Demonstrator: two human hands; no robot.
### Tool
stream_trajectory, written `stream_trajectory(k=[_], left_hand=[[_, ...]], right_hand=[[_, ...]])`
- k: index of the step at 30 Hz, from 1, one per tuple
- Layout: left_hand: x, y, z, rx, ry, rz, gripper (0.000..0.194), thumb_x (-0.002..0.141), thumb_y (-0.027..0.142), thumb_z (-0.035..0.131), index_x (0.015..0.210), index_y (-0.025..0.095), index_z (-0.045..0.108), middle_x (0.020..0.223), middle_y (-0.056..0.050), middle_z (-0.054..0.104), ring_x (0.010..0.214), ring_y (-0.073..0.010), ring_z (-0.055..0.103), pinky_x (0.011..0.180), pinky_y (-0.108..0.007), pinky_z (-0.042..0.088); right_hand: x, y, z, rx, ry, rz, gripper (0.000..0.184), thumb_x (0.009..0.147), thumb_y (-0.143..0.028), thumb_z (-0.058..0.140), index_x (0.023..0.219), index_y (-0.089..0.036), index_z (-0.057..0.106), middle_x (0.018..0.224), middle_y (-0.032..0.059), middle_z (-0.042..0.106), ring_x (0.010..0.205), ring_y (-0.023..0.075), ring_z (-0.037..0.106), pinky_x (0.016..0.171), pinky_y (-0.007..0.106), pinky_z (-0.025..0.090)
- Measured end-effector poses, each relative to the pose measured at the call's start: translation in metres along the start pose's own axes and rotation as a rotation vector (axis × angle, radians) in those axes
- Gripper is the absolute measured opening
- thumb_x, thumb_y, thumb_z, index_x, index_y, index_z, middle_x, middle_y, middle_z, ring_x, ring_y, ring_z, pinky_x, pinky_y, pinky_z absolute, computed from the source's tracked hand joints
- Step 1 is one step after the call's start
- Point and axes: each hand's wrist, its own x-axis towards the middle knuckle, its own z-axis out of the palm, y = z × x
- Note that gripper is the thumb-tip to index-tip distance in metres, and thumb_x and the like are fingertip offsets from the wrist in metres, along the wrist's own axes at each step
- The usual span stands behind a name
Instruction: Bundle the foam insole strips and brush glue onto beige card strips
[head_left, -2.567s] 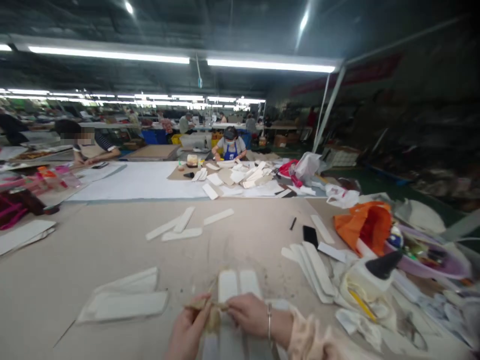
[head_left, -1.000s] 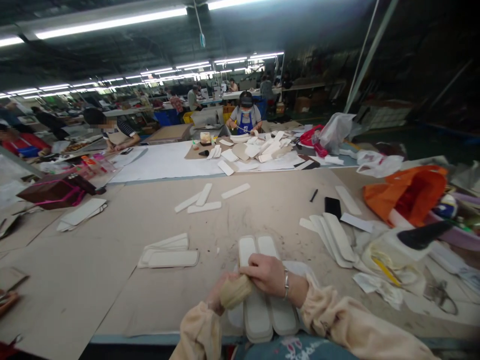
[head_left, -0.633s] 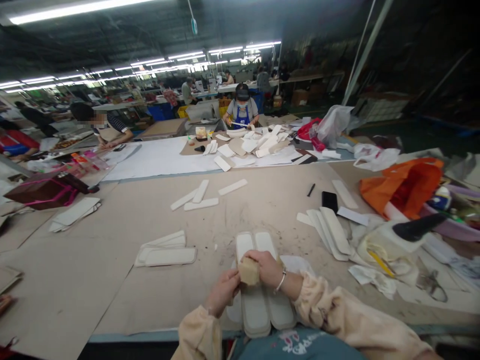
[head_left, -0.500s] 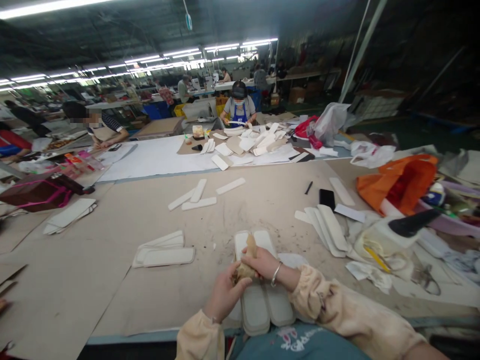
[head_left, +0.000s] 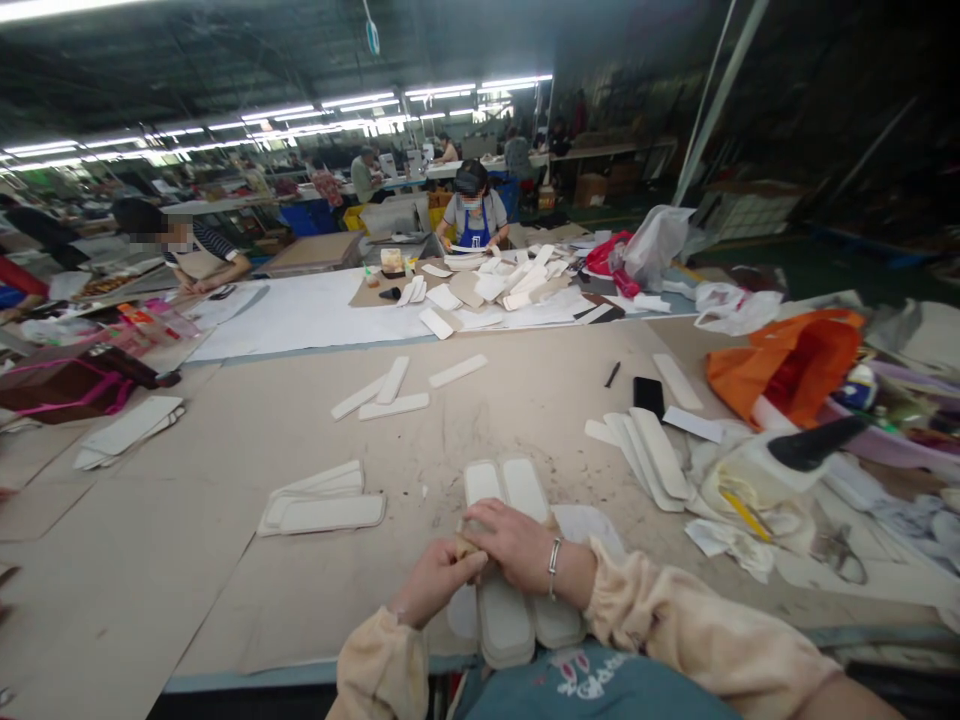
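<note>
My left hand (head_left: 436,578) and my right hand (head_left: 511,540) meet over two side-by-side rows of long, white, round-ended pieces (head_left: 507,622). Between my fingers is a crumpled tan lump (head_left: 465,546), mostly hidden now; its exact kind cannot be made out. The left thumb and fingers pinch it from the left. My right fingers are curled over it from above, and that hand wears a silver bracelet. The far ends of the white pieces (head_left: 526,488) show beyond my right hand. A thin pale sheet (head_left: 589,525) lies partly under them on the right.
Stacked white strips (head_left: 330,512) lie to the left, more strips (head_left: 660,455) to the right. Farther right are a phone (head_left: 648,397), a translucent container with a black top (head_left: 765,490) and an orange bag (head_left: 787,365). A co-worker (head_left: 472,215) sits across the table.
My right hand has turned over and closed down on the tan lump, whose upper end stuck up before. Both hands have come closer together. The view has shifted slightly.
</note>
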Motion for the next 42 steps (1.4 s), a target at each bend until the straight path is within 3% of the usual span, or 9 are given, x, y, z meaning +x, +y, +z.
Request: stream_trajectory(k=[4, 10, 13, 16, 21, 28, 33, 36, 42], left_hand=[[-0.003, 0.006, -0.006, 0.083, -0.129, 0.012, 0.047, 0.07, 0.059, 0.063, 0.053, 0.016, 0.056, 0.053, 0.002, 0.047, 0.055, -0.0105, 0.039, 0.057, -0.024, 0.033], [-0.005, 0.008, -0.01, 0.141, -0.384, -0.035, 0.046, 0.074, 0.057, 0.061, 0.055, 0.015, 0.06, 0.049, 0.003, 0.046, 0.046, -0.0078, 0.035, 0.046, -0.022, 0.027], [-0.005, 0.011, -0.013, 0.152, -0.435, -0.066, 0.04, 0.07, 0.052, 0.067, 0.055, 0.015, 0.061, 0.045, 0.005, 0.04, 0.042, -0.0064, 0.029, 0.042, -0.022, 0.02], [-0.005, 0.012, -0.015, 0.103, -0.336, -0.074, 0.034, 0.066, 0.046, 0.072, 0.06, 0.015, 0.061, 0.046, 0.007, 0.037, 0.044, -0.0058, 0.029, 0.043, -0.021, 0.019], [-0.004, 0.004, -0.015, -0.056, -0.074, -0.143, 0.043, 0.069, 0.056, 0.063, 0.069, 0.013, 0.06, 0.052, 0.005, 0.047, 0.04, -0.0037, 0.024, 0.042, -0.022, 0.013], [0.0, -0.012, -0.013, -0.027, -0.03, -0.109, 0.039, 0.072, 0.052, 0.061, 0.073, 0.013, 0.06, 0.057, 0.005, 0.044, 0.046, -0.0055, 0.026, 0.046, -0.022, 0.018], [-0.005, -0.012, -0.032, 0.297, 0.127, 0.056, 0.009, 0.067, 0.021, 0.063, 0.071, 0.018, 0.07, 0.069, 0.0, 0.053, 0.075, -0.0159, 0.049, 0.069, -0.025, 0.035], [-0.007, -0.02, -0.038, 0.436, 0.161, 0.097, 0.022, 0.076, 0.02, 0.052, 0.075, 0.022, 0.073, 0.072, -0.003, 0.06, 0.077, -0.019, 0.054, 0.074, -0.028, 0.038], [-0.004, -0.045, -0.026, 0.252, 0.181, 0.065, 0.031, 0.078, 0.025, 0.055, 0.103, 0.022, 0.073, 0.101, -0.008, 0.072, 0.097, -0.025, 0.063, 0.092, -0.036, 0.042]], right_hand=[[0.001, 0.008, 0.016, 0.141, 0.103, 0.04, 0.023, 0.071, 0.0, 0.045, 0.069, -0.017, 0.06, 0.099, 0.0082, 0.067, 0.094, 0.0174, 0.059, 0.083, 0.031, 0.049], [0.003, 0.008, 0.019, 0.411, 0.087, 0.139, 0.044, 0.071, -0.001, 0.046, 0.11, -0.019, 0.058, 0.108, 0.0057, 0.067, 0.095, 0.014, 0.062, 0.081, 0.028, 0.049], [0.007, 0.01, 0.021, 0.339, 0.005, 0.09, 0.029, 0.068, -0.003, 0.05, 0.087, -0.018, 0.067, 0.087, 0.0046, 0.07, 0.085, 0.0167, 0.062, 0.08, 0.03, 0.047], [0.007, 0.012, 0.021, 0.341, 0.021, 0.119, 0.019, 0.067, -0.002, 0.05, 0.059, -0.016, 0.06, 0.077, 0.004, 0.069, 0.078, 0.0151, 0.061, 0.073, 0.026, 0.047], [0.002, 0.009, 0.017, 0.364, 0.085, 0.257, 0.011, 0.071, -0.016, 0.063, 0.082, -0.015, 0.063, 0.071, 0.0003, 0.065, 0.06, 0.0113, 0.057, 0.054, 0.02, 0.045], [-0.004, 0.009, 0.009, 0.471, 0.106, 0.026, 0.025, 0.091, -0.025, 0.049, 0.107, -0.021, 0.068, 0.097, 0.0056, 0.072, 0.089, 0.014, 0.066, 0.081, 0.024, 0.05], [-0.011, 0.006, 0.0, 0.549, 0.221, 0.202, 0.028, 0.093, -0.036, 0.048, 0.091, -0.019, 0.071, 0.119, 0.0106, 0.062, 0.109, 0.0178, 0.058, 0.095, 0.032, 0.044], [-0.02, 0.005, -0.003, 0.56, 0.21, 0.22, 0.034, 0.094, -0.04, 0.046, 0.08, -0.018, 0.067, 0.119, 0.0109, 0.059, 0.116, 0.0208, 0.049, 0.102, 0.039, 0.036], [-0.035, 0.005, -0.006, 0.541, 0.242, 0.31, 0.033, 0.094, -0.04, 0.043, 0.075, -0.019, 0.061, 0.099, 0.0093, 0.063, 0.101, 0.0209, 0.051, 0.09, 0.038, 0.04]])
